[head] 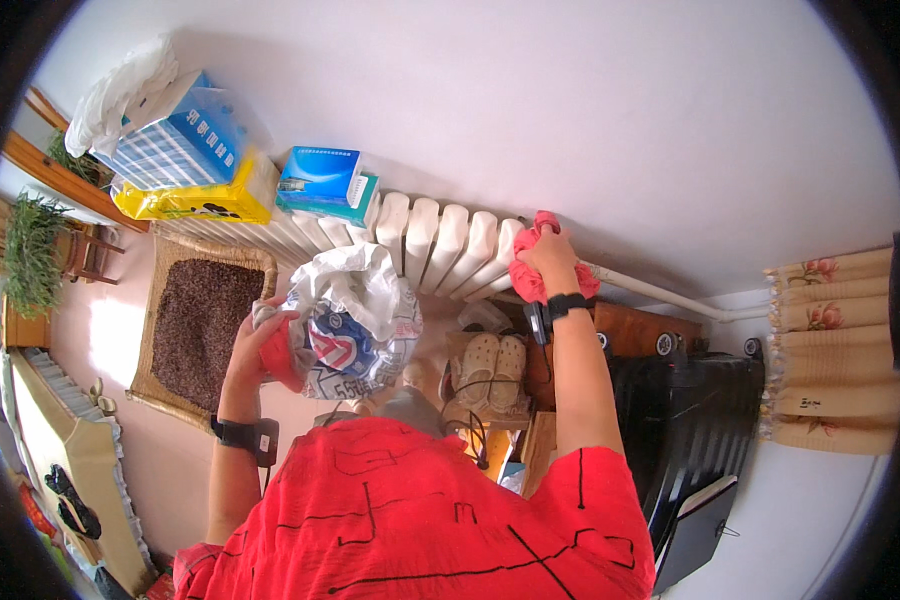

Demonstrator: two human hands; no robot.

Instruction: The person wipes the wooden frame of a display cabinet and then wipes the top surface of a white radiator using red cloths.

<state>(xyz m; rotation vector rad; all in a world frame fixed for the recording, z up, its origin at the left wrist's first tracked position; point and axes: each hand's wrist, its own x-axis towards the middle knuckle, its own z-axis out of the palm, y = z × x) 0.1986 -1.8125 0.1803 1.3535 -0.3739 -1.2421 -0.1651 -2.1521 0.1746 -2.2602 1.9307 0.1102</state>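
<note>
My right hand (556,264) grips a crumpled red cloth (526,268) at the right end of a white column radiator (436,244). Part of the cloth hangs below my fingers on both sides. On the other side, my left hand (246,351) is closed on a red and grey cloth-like piece (277,352) and the edge of a white plastic bag (356,300). That bag bears blue and red print and hangs in front of the radiator, its upper part bunched. What is inside it cannot be seen.
Blue boxes (322,176) and a yellow package (202,199) lie on the radiator's left part. A woven basket (144,322) of dark brown bits stands on the floor. Clogs (493,367) sit below; a black suitcase (682,420) is at right. A pipe (645,289) runs along the wall.
</note>
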